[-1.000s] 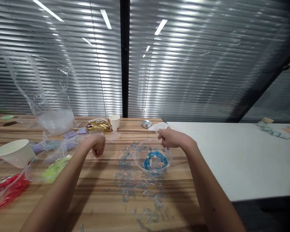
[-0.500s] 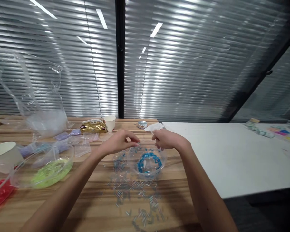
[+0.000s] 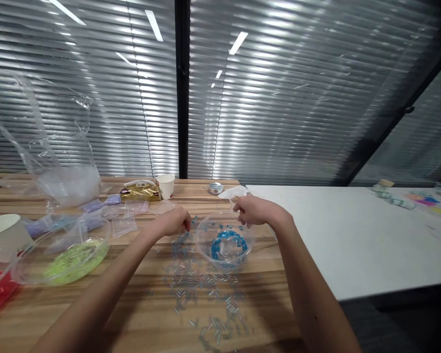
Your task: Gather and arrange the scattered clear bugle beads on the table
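In front of me is a clear round plastic bowl (image 3: 226, 263) with short blue capsule-like pieces (image 3: 216, 249) lying in a ring around its bottom. My right hand (image 3: 253, 210) is at the bowl's back right rim, fingers curled down; what they pinch is too small to make out. Left of the bowl, my left hand (image 3: 177, 220) hovers low over the table, its fingers drawn together. Whether a piece is between them is hidden. Below that hand and toward me, many clear and bluish short tubes (image 3: 216, 323) are scattered loosely on the wood.
Left are a clear bowl of yellow-green pieces (image 3: 71, 262), a container with red pieces (image 3: 0, 296) and a large paper cup (image 3: 5, 233). Further back are a gold packet (image 3: 140, 191), a small paper cup (image 3: 166, 187), a round tin (image 3: 215, 188) and a clear plastic bag (image 3: 68, 181).
My left hand has moved left, from the bowl's back rim to the loose pieces beside it. The bowl has shifted slightly right. My right hand stays about where it was.
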The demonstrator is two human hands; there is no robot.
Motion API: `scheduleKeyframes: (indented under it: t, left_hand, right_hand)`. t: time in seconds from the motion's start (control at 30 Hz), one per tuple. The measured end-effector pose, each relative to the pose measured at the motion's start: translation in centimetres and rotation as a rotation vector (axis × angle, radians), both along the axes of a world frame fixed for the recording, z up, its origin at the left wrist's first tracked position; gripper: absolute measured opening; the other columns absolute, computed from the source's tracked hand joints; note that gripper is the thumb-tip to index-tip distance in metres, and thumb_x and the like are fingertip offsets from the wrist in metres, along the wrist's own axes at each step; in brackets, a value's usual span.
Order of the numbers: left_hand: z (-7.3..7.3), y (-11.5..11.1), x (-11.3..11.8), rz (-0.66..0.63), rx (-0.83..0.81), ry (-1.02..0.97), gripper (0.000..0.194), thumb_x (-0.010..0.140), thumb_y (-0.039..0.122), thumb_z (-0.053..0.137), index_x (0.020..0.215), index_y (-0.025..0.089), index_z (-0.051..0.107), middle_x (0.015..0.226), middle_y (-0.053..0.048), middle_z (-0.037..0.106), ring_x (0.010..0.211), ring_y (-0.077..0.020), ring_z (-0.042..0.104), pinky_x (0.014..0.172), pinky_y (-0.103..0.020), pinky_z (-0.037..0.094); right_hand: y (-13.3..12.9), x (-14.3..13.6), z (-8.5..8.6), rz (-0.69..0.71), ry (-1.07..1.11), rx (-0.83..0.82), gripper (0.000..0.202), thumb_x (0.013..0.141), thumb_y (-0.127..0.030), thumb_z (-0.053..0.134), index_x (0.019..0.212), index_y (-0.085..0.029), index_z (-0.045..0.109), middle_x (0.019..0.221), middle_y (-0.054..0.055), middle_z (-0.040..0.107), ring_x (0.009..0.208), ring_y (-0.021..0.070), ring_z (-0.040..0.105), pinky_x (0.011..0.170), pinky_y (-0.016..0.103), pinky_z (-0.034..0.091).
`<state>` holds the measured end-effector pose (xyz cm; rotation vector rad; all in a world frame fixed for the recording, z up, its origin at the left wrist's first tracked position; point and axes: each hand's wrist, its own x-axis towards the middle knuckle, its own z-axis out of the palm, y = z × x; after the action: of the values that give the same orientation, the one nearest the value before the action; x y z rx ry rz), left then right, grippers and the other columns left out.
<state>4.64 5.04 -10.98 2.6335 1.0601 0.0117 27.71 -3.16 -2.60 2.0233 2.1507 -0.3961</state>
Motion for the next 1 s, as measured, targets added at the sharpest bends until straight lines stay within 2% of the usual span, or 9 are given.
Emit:
scheduleKeyframes:
  t: [0.23,0.67,1.0]
  left_hand:
    - [-1.0,0.3,0.0,0.018,-0.011,0.006,0.034,0.06,-0.001,0.048,0.076,0.016,0.072,0.071,-0.003,0.07,0.066,-0.0162,0.062,0.059,-0.02,0.042]
    - [-1.0,0.0,0.3,0.024,-0.056,0.011,0.027,0.056,-0.001,0.055,0.07,0.015,0.071,0.066,-0.003,0.068,0.063,-0.017,0.06,0.054,-0.02,0.039]
    - [-1.7,0.9,-0.4,0.027,-0.094,-0.014,0.028,0.058,0.001,0.048,0.072,0.013,0.069,0.064,-0.003,0.067,0.061,-0.0166,0.062,0.052,-0.019,0.04]
  right_hand:
    - [-0.1,0.0,0.2,-0.011,0.038,-0.023,0.04,0.072,-0.004,0.054,0.111,-0.01,0.059,0.086,0.007,0.065,0.07,0.0134,0.061,0.056,0.018,0.039]
    - [-0.1,0.3,0.1,-0.024,0.056,-0.04,0.041,0.075,-0.005,0.053,0.116,-0.012,0.059,0.088,0.007,0.065,0.072,0.0133,0.061,0.056,0.018,0.041]
    - [-0.1,0.3,0.2,-0.039,0.054,-0.049,0.043,0.075,-0.005,0.054,0.117,-0.012,0.058,0.087,0.007,0.066,0.073,0.0138,0.062,0.056,0.018,0.041]
